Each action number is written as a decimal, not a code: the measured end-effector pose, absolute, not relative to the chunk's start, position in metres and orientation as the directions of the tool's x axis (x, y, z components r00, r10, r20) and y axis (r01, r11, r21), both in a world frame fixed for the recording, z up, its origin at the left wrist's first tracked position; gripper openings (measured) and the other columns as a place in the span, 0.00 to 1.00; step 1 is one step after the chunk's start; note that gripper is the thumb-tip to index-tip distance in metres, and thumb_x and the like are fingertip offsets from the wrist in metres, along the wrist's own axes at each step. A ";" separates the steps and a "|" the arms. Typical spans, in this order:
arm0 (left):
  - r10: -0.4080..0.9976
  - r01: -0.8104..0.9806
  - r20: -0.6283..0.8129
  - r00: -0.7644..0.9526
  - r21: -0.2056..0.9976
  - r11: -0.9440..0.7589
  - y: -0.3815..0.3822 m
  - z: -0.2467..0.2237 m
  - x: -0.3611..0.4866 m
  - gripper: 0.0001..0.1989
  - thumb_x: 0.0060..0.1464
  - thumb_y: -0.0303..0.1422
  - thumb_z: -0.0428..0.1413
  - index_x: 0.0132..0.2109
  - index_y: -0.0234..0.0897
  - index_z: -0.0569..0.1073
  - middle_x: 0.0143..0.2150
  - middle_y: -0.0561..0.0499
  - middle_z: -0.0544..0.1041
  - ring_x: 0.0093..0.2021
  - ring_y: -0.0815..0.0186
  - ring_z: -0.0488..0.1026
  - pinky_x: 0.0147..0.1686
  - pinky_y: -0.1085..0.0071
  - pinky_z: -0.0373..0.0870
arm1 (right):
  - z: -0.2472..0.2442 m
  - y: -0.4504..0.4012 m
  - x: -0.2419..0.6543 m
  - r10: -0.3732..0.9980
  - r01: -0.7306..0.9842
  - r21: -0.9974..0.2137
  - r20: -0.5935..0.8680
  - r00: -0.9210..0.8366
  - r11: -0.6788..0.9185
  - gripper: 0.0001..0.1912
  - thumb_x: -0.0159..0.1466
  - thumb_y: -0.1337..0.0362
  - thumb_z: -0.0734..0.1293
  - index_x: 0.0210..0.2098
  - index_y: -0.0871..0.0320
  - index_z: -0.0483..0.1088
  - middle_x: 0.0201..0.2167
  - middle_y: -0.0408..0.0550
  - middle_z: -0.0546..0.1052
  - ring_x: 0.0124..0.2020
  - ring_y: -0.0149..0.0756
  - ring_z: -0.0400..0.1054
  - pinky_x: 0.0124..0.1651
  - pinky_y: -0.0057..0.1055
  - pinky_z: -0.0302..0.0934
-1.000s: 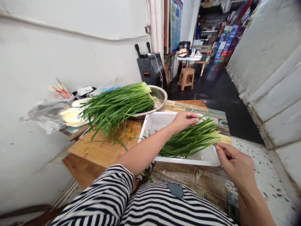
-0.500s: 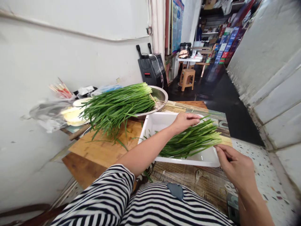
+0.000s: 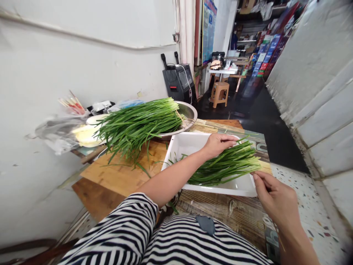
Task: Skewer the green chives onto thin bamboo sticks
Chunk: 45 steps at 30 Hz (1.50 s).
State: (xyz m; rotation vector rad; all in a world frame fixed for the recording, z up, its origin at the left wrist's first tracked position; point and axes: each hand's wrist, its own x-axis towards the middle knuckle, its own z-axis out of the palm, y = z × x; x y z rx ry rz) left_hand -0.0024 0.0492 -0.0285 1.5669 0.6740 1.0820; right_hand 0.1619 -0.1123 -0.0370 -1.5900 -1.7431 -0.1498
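Note:
A bunch of green chives (image 3: pixel 223 165) lies in a white rectangular tray (image 3: pixel 176 143), pale stem ends toward the right. My left hand (image 3: pixel 219 144) is over the tray's far side, its fingers pinched together at the chives' upper edge; what is between the fingertips is too small to make out. At the tray's right end, my right hand (image 3: pixel 271 186) has its thumb and forefinger closed by the stem ends, and anything between them is hidden. A larger pile of chives (image 3: pixel 143 121) rests across a metal bowl (image 3: pixel 190 114) on the left, leaves hanging over its side.
A wooden board (image 3: pixel 118 176) lies left of the tray. Plastic bags (image 3: pixel 57 132) and a cup of sticks (image 3: pixel 73 105) stand by the wall. Farther back are a black speaker (image 3: pixel 179 82), an orange-brown stool (image 3: pixel 220 94) and stacked boxes (image 3: pixel 264 55).
The view has shifted very slightly. Both hands remain in nearly the same places by the chives.

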 end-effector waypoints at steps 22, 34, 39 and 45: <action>0.713 0.642 0.080 0.697 0.372 -0.670 0.075 -0.079 -0.014 0.13 0.55 0.35 0.54 0.39 0.34 0.80 0.37 0.44 0.79 0.41 0.61 0.73 0.47 0.67 0.66 | -0.018 -0.149 0.114 0.532 0.754 -0.017 0.719 -0.447 0.657 0.08 0.64 0.74 0.62 0.44 0.65 0.67 0.25 0.43 0.77 0.24 0.25 0.67 0.33 0.28 0.56; 0.864 0.707 0.066 0.498 0.546 -0.449 0.077 -0.071 -0.006 0.12 0.54 0.28 0.52 0.40 0.34 0.80 0.40 0.46 0.80 0.41 0.62 0.74 0.48 0.69 0.66 | -0.011 -0.146 0.118 0.542 0.796 -0.038 0.751 -0.376 0.605 0.04 0.64 0.72 0.63 0.38 0.64 0.70 0.20 0.40 0.72 0.20 0.25 0.63 0.29 0.27 0.54; 0.949 0.487 0.086 0.305 0.842 -0.232 0.084 -0.050 -0.020 0.08 0.50 0.29 0.55 0.34 0.31 0.77 0.33 0.47 0.79 0.33 0.67 0.73 0.40 0.70 0.68 | -0.017 -0.137 0.131 0.632 0.855 -0.177 0.747 -0.205 0.487 0.04 0.63 0.69 0.64 0.36 0.60 0.72 0.19 0.41 0.73 0.18 0.26 0.63 0.26 0.27 0.54; 0.877 -0.124 -0.003 0.481 0.990 0.071 0.067 -0.013 -0.024 0.14 0.51 0.28 0.55 0.46 0.30 0.72 0.25 0.55 0.70 0.20 0.79 0.60 0.23 0.80 0.56 | -0.029 -0.121 0.149 0.712 0.882 -0.339 0.702 0.006 0.326 0.09 0.64 0.62 0.63 0.36 0.59 0.75 0.23 0.41 0.78 0.20 0.27 0.70 0.25 0.24 0.60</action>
